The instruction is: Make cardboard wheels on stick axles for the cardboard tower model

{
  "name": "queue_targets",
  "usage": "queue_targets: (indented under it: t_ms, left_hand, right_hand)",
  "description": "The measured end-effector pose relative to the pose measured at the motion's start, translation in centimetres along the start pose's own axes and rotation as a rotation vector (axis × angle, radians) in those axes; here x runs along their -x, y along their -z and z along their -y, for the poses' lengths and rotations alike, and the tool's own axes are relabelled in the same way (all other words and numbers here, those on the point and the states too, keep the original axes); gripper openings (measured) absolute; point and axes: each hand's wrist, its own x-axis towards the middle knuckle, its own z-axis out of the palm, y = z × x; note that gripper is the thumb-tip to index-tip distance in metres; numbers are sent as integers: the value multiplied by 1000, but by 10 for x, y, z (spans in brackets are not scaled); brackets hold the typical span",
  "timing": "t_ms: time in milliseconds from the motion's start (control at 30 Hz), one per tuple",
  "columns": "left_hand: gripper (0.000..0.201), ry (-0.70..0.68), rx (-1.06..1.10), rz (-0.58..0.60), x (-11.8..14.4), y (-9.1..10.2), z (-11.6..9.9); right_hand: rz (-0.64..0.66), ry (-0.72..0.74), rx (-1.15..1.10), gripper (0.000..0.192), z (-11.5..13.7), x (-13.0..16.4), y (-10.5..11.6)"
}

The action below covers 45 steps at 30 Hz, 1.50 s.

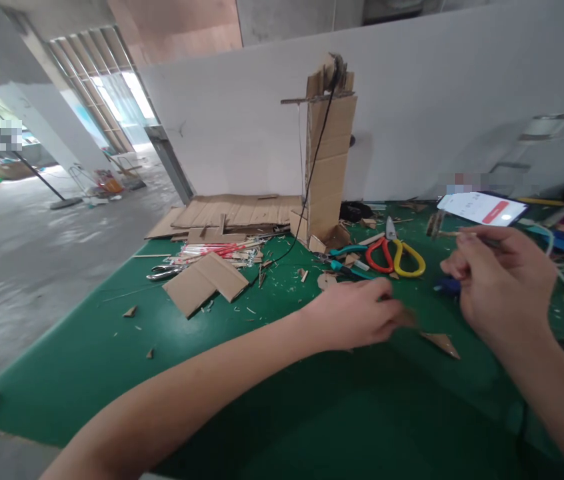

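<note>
My left hand reaches across the table with its fingers pinched together. A small brown piece, smeared by motion, shows at its fingertips; it looks like a cardboard scrap. My right hand is raised on the right, closed on a thin stick whose far end carries a small cardboard piece. Between the two hands, a pointed cardboard scrap lies on the green table. Behind my left hand are scissors with one red and one yellow handle.
A tall cardboard tower with a black cable stands at the back against the white board. Cardboard pieces, red-and-white sticks and pliers lie left. A lit phone and mixed clutter are at right.
</note>
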Motion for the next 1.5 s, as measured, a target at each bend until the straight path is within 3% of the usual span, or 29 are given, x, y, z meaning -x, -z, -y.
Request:
queue_targets:
  t_ms: [67, 200, 300, 367, 700, 900, 1067, 1267, 1500]
  left_hand:
    - [25, 122, 13, 39, 30, 10, 11]
    - [32, 356, 33, 21, 80, 16, 35]
    - [38, 461, 125, -2, 94, 9, 44]
    - [41, 465, 198, -8, 95, 3, 46]
    - [45, 403, 185, -8, 96, 19, 41]
    - [37, 452, 207, 30, 95, 8, 48]
    - [34, 514, 201, -18, 88, 5, 51]
    - [17, 465, 217, 62, 92, 8, 55]
    - [34, 516, 205, 28, 98, 14, 53]
  right_hand:
    - [137, -5, 152, 8, 3, 9, -2]
    - [619, 95, 451, 13, 3, 35, -9]
    - [910, 145, 512, 17, -1, 52, -17]
    - [1004, 157, 525, 19, -3, 59, -20]
    - [1088, 114, 536, 18, 5, 65, -31]
    - [1093, 57, 519, 19, 6, 66, -38]
    - [1001, 58, 547, 22, 3, 62, -37]
    - [959, 79, 555, 23, 1, 61, -37]
    - [1079, 153, 615, 24, 8, 59, -49]
